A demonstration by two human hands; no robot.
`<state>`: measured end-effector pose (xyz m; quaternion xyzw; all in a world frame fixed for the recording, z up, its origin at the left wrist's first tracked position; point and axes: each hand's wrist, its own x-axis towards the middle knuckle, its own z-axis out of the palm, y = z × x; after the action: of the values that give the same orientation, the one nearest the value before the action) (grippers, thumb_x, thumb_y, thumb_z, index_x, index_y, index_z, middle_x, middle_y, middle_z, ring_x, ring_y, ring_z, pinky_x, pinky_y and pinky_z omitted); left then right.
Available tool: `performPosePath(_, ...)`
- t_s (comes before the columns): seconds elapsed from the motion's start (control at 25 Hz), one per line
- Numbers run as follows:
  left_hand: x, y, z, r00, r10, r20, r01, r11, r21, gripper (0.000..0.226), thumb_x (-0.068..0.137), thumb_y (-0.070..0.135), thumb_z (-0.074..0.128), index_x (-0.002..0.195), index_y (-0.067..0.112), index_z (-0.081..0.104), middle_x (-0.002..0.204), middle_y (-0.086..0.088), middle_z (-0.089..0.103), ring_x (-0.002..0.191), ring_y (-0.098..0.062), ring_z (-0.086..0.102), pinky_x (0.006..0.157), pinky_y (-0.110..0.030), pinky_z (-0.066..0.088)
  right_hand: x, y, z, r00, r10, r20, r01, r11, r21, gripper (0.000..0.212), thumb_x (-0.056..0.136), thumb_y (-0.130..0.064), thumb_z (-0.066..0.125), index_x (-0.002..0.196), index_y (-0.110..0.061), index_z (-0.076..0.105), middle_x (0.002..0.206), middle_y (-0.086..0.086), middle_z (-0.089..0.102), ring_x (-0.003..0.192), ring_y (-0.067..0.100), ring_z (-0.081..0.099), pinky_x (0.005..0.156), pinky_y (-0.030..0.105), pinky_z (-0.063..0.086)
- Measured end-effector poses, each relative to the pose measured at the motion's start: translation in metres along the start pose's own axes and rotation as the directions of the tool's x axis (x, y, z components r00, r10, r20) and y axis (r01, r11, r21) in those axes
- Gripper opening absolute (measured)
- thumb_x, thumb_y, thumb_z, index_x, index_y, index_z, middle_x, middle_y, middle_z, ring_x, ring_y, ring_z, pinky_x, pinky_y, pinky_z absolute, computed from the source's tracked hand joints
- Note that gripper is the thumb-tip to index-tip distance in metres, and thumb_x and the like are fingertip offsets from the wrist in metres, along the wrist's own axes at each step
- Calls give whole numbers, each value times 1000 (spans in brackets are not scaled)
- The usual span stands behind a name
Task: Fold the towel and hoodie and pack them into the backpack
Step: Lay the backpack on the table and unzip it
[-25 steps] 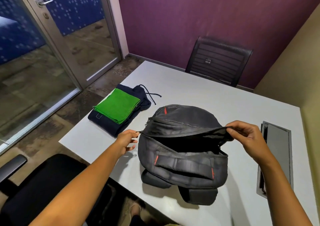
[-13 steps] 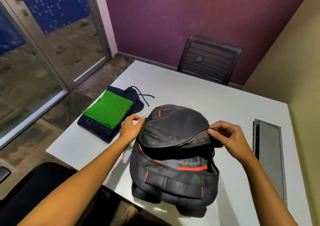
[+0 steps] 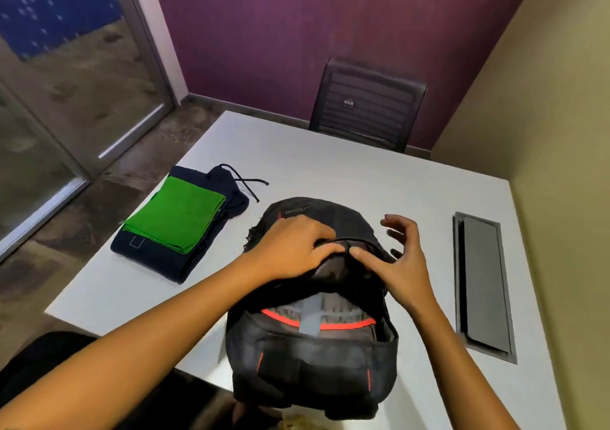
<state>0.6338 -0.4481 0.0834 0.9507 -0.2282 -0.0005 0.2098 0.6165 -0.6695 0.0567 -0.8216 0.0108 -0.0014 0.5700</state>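
Note:
A black backpack [image 3: 313, 360] with red trim stands on the white table [image 3: 330, 165] in front of me, its main compartment gaping and showing a grey lining. My left hand [image 3: 290, 248] lies over the top flap, fingers curled round its zip edge. My right hand [image 3: 396, 261] is beside it with the thumb touching the flap edge and the fingers spread in the air. To the left, a folded green towel [image 3: 175, 218] lies on top of a folded navy hoodie [image 3: 155, 261], apart from the backpack.
A grey cable hatch [image 3: 482, 284] is set into the table at the right. A black chair [image 3: 366, 106] stands at the far side, another dark seat [image 3: 39, 357] at the near left. Glass door to the left, beige wall at the right.
Both hands have come together at the middle of the flap. My right hand has let go of the flap's right end and spread its fingers. The compartment gapes wider.

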Motion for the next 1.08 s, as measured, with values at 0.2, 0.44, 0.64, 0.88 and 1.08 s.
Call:
performPosePath(0.2,42,-14,-19,970,-142,-199,106,977,-184,39,95,52,54,75,22,66,64,10,61,67,-14,56,61,-31,43,-30,26,14,917,383,109,-334,889,-313,170,27,-55,99,156,-31,-8,161,5,12,149,30,22,119,49,29)
performPosePath(0.44,84,-28,-44,903,-226,-365,128,953,-274,31,95,45,58,79,23,72,70,8,67,72,-13,60,65,-29,43,-64,56,43,831,511,220,-420,835,-355,150,43,-53,95,155,-36,-4,150,6,41,132,36,49,108,45,44)
performPosePath(0.64,106,-23,-50,876,-28,-482,-30,993,-112,27,95,42,60,83,22,73,80,9,71,78,-10,62,65,-34,48,-65,81,70,872,487,43,-464,852,-243,124,53,-56,83,150,-42,7,145,0,49,123,34,57,104,47,50)
performPosePath(0.88,137,-48,-41,818,-70,-570,-24,987,-156,21,94,43,60,90,28,75,86,12,71,82,-9,62,67,-38,51,-30,107,92,845,530,-69,-523,793,-313,84,91,-61,51,151,-48,-6,152,-1,39,124,32,57,106,48,46)
performPosePath(1.08,156,-66,-31,841,-36,-540,-27,994,-108,23,94,46,60,89,30,75,84,12,70,77,-6,58,62,-33,46,-26,121,90,867,499,3,-482,838,-257,101,82,-53,70,152,-47,-2,155,-4,31,133,33,49,108,49,40)
